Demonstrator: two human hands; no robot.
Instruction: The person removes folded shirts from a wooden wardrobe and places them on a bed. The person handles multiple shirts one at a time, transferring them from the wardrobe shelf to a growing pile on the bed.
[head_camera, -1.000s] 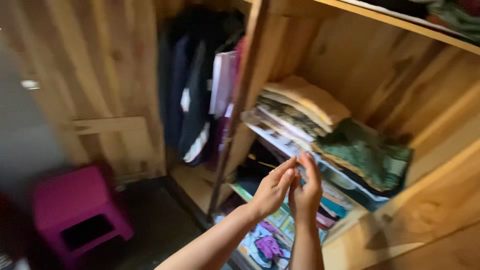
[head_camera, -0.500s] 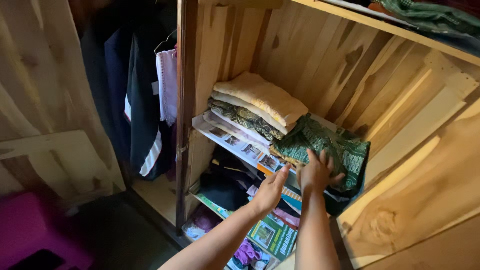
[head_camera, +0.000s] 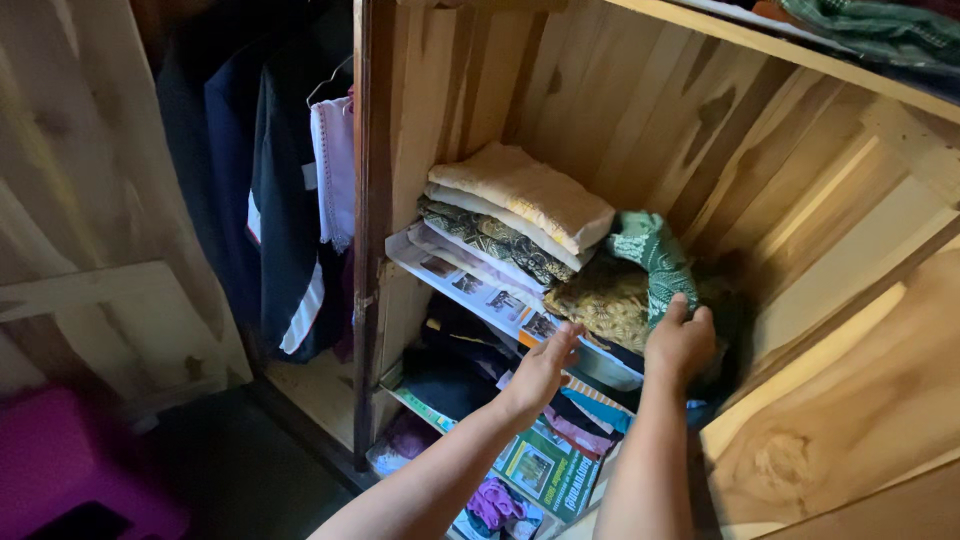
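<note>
My right hand (head_camera: 681, 342) reaches into the wooden wardrobe (head_camera: 800, 200) and grips the green patterned cloth (head_camera: 652, 252), which is bunched up and turned back. Under it a golden-brown patterned cloth (head_camera: 600, 300) shows. My left hand (head_camera: 543, 371) is flat with its fingers together. Its fingertips touch the front edge of the shelf lined with newspaper (head_camera: 470, 285). To the left on the same shelf lies a stack of folded cloths (head_camera: 520, 200), cream on top and dark patterned below.
Dark clothes (head_camera: 270, 200) hang in the left compartment behind a wooden post (head_camera: 366, 230). Lower shelves hold dark and coloured folded clothes (head_camera: 460, 370) and printed paper (head_camera: 545, 470). A pink plastic stool (head_camera: 70, 470) stands on the floor at the lower left.
The view swung right, then steadied. My right hand moved right and turned the green cloth back, uncovering the golden-brown cloth. My left hand stayed at the shelf edge.
</note>
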